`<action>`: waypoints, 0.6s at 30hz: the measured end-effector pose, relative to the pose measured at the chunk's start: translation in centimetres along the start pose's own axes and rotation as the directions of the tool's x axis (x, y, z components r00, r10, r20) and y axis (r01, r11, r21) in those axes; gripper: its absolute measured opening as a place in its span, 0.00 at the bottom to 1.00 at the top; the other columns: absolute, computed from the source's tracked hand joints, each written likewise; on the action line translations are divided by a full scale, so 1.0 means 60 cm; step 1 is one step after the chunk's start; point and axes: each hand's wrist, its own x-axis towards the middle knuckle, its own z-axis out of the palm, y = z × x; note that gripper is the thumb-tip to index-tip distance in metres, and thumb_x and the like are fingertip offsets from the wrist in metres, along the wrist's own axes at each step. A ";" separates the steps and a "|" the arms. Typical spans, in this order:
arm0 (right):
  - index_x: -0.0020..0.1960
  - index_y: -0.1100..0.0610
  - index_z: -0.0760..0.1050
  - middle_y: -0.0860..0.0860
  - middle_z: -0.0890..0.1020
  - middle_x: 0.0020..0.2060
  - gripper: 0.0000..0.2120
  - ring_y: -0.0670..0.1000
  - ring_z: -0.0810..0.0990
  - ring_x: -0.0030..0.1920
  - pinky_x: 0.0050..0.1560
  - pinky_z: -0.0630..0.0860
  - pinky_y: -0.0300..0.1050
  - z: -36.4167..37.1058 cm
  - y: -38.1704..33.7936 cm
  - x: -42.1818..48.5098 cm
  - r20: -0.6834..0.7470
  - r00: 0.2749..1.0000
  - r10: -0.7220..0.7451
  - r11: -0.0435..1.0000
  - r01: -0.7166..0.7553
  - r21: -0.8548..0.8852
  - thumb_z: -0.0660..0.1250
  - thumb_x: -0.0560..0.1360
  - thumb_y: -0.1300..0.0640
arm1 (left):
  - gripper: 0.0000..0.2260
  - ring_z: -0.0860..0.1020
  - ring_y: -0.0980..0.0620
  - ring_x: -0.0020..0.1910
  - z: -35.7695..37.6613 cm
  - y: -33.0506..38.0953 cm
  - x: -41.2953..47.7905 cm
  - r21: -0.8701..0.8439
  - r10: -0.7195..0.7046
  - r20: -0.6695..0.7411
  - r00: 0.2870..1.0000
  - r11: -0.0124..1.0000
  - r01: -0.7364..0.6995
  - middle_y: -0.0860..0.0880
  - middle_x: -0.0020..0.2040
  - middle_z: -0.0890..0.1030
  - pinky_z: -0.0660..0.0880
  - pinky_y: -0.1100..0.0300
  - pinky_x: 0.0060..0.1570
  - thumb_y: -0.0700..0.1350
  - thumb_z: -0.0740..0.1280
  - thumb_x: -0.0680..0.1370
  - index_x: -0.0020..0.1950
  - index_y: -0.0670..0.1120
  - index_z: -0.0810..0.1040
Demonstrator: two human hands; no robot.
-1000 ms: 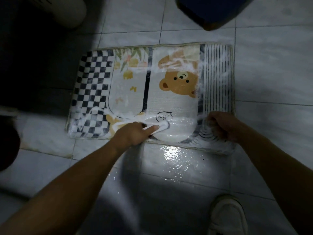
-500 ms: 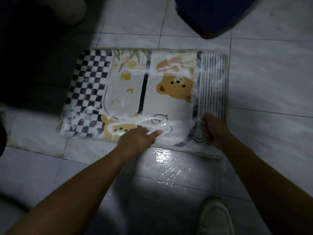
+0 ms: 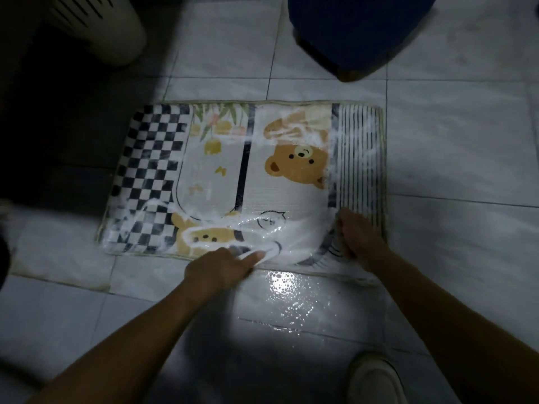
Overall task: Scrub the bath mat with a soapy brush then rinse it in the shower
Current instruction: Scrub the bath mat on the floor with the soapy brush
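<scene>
A bath mat [image 3: 285,196] with bears, a checker patch and stripes lies flat on the wet tiled floor, streaked with white soap foam. My left hand [image 3: 218,268] grips a white brush [image 3: 269,250] at the mat's near edge, forefinger laid along it; most of the brush is hidden under the hand. My right hand [image 3: 360,239] pinches the mat's near right part, by the striped band, and bunches the fabric there.
A blue bucket [image 3: 358,30] stands beyond the mat at the top right. A white slatted basket [image 3: 96,24] stands at the top left. Soapy water [image 3: 285,287] pools on the tiles before the mat. A white shoe [image 3: 376,380] shows at the bottom right.
The brush in my left hand has slid toward the mat's near edge. My right hand has kept its hold on the mat. The view has shifted a little.
</scene>
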 end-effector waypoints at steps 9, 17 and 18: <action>0.35 0.52 0.65 0.50 0.65 0.25 0.21 0.49 0.61 0.23 0.26 0.56 0.40 0.031 -0.020 -0.004 0.188 0.962 0.196 0.979 -0.203 0.016 0.52 0.86 0.47 | 0.47 0.77 0.46 0.66 -0.059 0.043 0.040 0.101 0.020 0.031 0.999 0.995 -0.023 0.50 0.70 0.78 0.71 0.44 0.69 0.85 0.48 0.66 0.70 0.58 0.78; 0.35 0.55 0.69 0.51 0.70 0.25 0.19 0.49 0.68 0.21 0.19 0.63 0.37 0.098 -0.042 -0.027 0.206 0.972 0.111 0.970 -0.061 -0.234 0.59 0.84 0.52 | 0.49 0.78 0.43 0.63 -0.077 -0.126 0.003 0.016 -0.190 -0.036 0.981 0.982 0.191 0.43 0.71 0.77 0.72 0.44 0.67 0.85 0.47 0.67 0.71 0.53 0.76; 0.35 0.55 0.69 0.52 0.71 0.27 0.18 0.50 0.69 0.24 0.18 0.65 0.38 0.118 -0.048 -0.031 0.245 0.963 0.111 0.954 -0.034 -0.297 0.60 0.83 0.52 | 0.47 0.77 0.43 0.65 -0.061 -0.100 0.010 0.044 -0.142 -0.032 0.989 0.989 0.143 0.44 0.71 0.77 0.71 0.44 0.67 0.85 0.46 0.68 0.70 0.54 0.76</action>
